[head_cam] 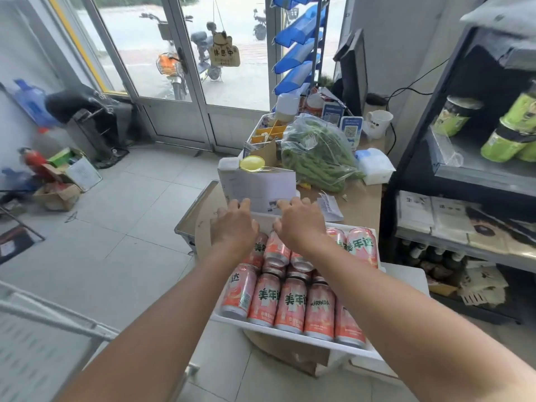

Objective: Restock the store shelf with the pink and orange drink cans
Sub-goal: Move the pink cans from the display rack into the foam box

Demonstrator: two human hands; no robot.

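Pink and orange drink cans stand packed in a white tray. Our left hand and right hand lie at the tray's far rim, fingers bent over it. We cannot tell whether they grip it. A bag of greens lies beyond the tray.
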